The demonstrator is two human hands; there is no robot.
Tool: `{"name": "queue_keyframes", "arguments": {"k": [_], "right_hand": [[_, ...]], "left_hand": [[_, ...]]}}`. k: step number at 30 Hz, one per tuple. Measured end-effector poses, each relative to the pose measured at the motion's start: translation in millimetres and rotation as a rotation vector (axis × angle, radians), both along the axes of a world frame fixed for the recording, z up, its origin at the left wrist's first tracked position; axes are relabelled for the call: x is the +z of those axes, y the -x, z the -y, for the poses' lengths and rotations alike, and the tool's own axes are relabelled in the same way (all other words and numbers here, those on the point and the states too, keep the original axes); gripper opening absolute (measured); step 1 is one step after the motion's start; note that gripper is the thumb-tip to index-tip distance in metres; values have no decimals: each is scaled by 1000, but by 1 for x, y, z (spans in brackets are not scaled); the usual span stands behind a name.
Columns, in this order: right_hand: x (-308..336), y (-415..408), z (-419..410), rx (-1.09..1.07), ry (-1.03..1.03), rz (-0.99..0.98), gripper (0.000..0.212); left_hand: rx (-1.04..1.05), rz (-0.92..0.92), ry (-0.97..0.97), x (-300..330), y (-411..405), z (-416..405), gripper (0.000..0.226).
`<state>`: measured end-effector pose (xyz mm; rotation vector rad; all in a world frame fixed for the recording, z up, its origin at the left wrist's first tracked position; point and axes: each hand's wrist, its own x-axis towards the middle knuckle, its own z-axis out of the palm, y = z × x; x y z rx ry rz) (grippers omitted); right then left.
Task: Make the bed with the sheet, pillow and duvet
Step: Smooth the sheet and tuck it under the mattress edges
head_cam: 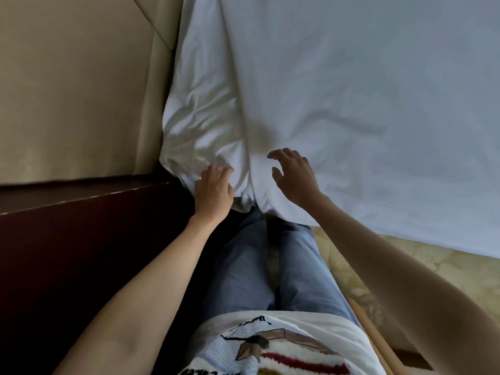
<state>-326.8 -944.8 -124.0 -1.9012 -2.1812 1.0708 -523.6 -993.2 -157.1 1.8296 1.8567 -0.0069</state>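
A white sheet (pixel 338 90) covers the bed and fills the upper right of the view. It is wrinkled and bunched at the near corner beside the headboard. My left hand (pixel 213 192) rests on that bunched corner, fingers curled into the folds; whether it grips the fabric is unclear. My right hand (pixel 293 175) hovers just above the sheet's near edge, fingers spread and holding nothing. No pillow or duvet is in view.
A beige padded headboard (pixel 81 85) stands at the left. Below it runs a dark brown wooden bedside unit (pixel 81 239). My legs in blue jeans (pixel 259 266) stand against the bed edge. Patterned yellowish carpet (pixel 378 266) lies at the right.
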Motion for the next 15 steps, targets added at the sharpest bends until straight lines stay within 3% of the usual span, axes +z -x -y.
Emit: {"name": "queue_keyframes", "arguments": {"k": [4, 7, 10, 13, 15], "right_hand": [[-6, 17, -30, 246, -29, 100, 40], [-11, 28, -49, 427, -23, 202, 56], [-21, 35, -67, 543, -11, 348, 67], [-28, 31, -81, 607, -22, 425, 49], [-30, 24, -88, 595, -14, 406, 37]], "left_hand": [[220, 54, 89, -6, 0, -18, 45], [418, 159, 138, -8, -9, -29, 52], [519, 250, 155, -11, -16, -35, 35], [643, 323, 183, -14, -22, -35, 16], [715, 361, 188, -14, -26, -33, 16]]}}
